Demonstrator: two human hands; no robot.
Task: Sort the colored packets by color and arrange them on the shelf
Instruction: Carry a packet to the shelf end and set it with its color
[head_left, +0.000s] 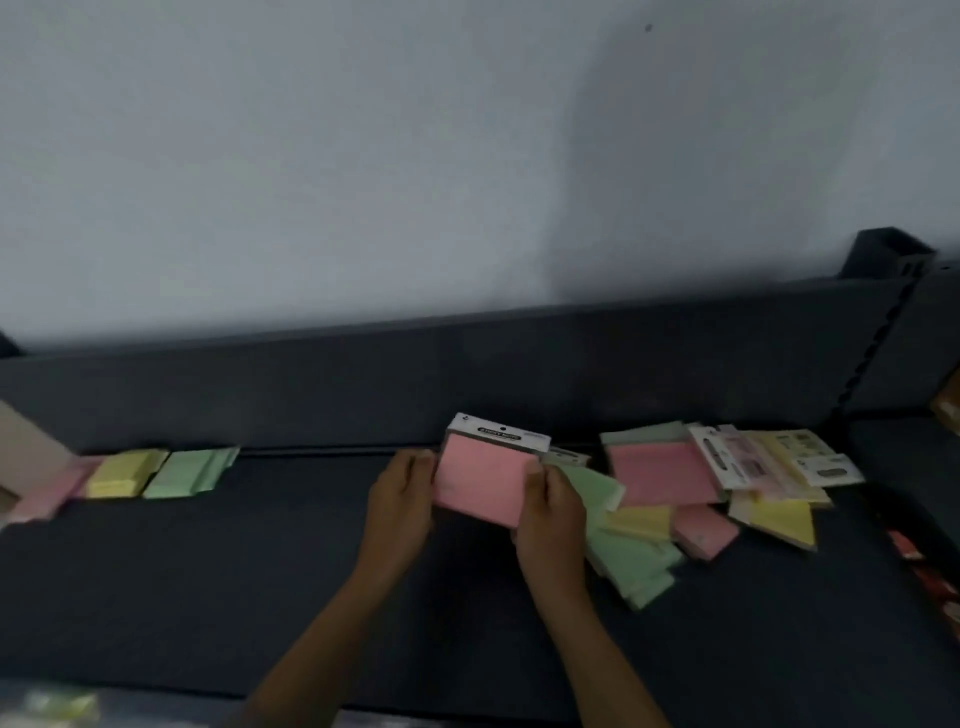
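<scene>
A pink packet (485, 480) with a white header card is held above the dark shelf (208, 571). My left hand (400, 499) grips its left edge and my right hand (550, 512) grips its right edge. To the right lies a mixed heap: green packets (631, 569), a pink packet (662, 475), yellow packets (779, 519) and a small pink packet (704, 530). At the far left stand sorted stacks against the back panel: pink (49, 493), yellow (122, 473) and green (189, 470).
A dark back panel (467, 374) runs behind the shelf, with a slotted upright post (883, 332) at the right. A brownish box (26, 447) stands at the far left. Red items (930, 577) lie at the right edge.
</scene>
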